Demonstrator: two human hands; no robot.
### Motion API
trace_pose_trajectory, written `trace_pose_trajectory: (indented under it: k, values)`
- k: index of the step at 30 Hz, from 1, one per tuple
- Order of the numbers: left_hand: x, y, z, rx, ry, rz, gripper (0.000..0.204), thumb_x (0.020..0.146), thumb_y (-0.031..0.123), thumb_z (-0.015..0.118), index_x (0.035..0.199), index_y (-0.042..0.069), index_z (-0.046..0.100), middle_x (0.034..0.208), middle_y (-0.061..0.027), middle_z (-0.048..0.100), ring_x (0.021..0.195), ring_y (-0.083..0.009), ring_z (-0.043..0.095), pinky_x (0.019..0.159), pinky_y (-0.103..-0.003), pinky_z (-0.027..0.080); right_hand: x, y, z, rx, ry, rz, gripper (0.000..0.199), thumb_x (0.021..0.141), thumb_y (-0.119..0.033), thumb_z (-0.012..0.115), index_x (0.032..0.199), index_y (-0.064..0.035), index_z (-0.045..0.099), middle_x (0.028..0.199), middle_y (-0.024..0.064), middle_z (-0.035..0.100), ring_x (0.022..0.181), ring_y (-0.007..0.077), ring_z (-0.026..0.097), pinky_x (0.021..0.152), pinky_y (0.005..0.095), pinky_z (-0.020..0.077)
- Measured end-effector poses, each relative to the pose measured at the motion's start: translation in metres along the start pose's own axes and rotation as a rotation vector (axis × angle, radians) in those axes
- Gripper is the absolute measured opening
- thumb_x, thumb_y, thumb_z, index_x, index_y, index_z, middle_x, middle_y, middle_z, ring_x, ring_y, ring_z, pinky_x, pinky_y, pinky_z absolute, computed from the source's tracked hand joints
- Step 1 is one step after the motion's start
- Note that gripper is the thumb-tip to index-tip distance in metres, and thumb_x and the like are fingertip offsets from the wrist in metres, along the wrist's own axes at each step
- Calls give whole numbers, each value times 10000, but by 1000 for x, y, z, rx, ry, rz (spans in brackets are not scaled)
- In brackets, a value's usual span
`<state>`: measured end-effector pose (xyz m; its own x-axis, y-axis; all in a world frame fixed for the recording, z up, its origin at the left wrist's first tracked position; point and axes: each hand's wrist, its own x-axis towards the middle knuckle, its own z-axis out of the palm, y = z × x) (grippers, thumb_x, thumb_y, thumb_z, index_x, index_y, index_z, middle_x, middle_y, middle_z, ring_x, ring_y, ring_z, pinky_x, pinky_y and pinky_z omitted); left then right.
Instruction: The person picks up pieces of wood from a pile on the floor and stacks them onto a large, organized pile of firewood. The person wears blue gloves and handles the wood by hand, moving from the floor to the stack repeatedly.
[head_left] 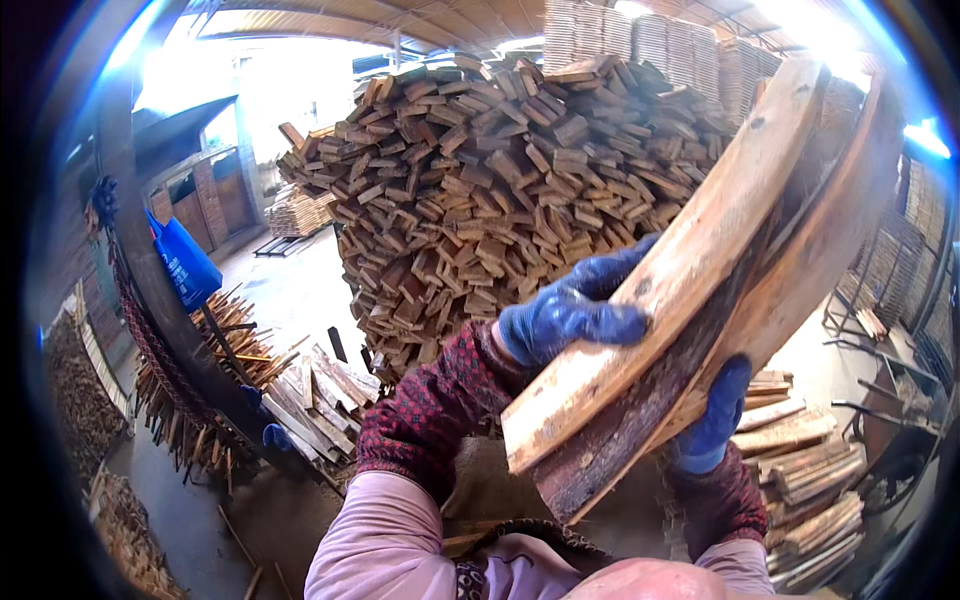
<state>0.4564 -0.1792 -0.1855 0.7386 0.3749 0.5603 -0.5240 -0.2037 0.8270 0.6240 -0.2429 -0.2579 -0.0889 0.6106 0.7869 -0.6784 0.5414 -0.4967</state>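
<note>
Head view: a blue bag (pixel 187 264) is hanging at left, a tall woodpile (pixel 470 190) is rising mid-scene, the gloved left hand (pixel 572 312) is clasping in its grip bark-edged boards (pixel 690 245) slanting up rightward, the gloved right hand (pixel 716 420) is holding their lower right side, and planks (pixel 812 475) are lying stacked at right.
</note>
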Motion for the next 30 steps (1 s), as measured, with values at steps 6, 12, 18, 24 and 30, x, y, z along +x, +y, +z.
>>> trace_pose_trajectory:
  k: [6,12,18,24,30]
  values:
    - [71,60,-120,776,44,615,728,892,318,759,1488,26,461,1374,-143,584,1269,-236,566,1076,-349,460,158,22,-37,-2,10,-99,747,1016,-503,490,1560,-29,298,1515,177,444,1340,301,491,1153,455,376]
    - [156,192,-235,698,287,637,560,956,250,688,1449,51,514,1327,-152,623,1225,-245,599,1048,-370,484,411,13,-46,-304,-564,-45,509,1000,-339,615,1381,-12,527,1264,147,646,1066,232,672,903,341,579]
    - [211,319,-360,1595,345,766,625,930,391,721,1452,109,524,1312,-150,649,1210,-259,620,1047,-384,491,627,51,-42,-1099,-283,-295,589,961,-469,587,1370,-45,557,1299,151,619,1223,249,575,1046,394,488]
    - [199,233,-378,2434,434,355,692,841,675,637,1420,303,564,1355,-137,637,1223,-369,607,1113,-457,384,632,122,-71,-2029,-157,-381,582,1006,-558,479,1264,-68,657,1194,174,684,1138,325,640,990,433,483]
    - [188,226,-407,2420,399,512,593,915,692,510,1367,323,615,1480,-74,547,1273,-327,580,1147,-458,314,578,156,-79,-2066,68,-832,433,1013,-482,485,1067,-113,704,957,154,732,905,344,706,810,463,537]
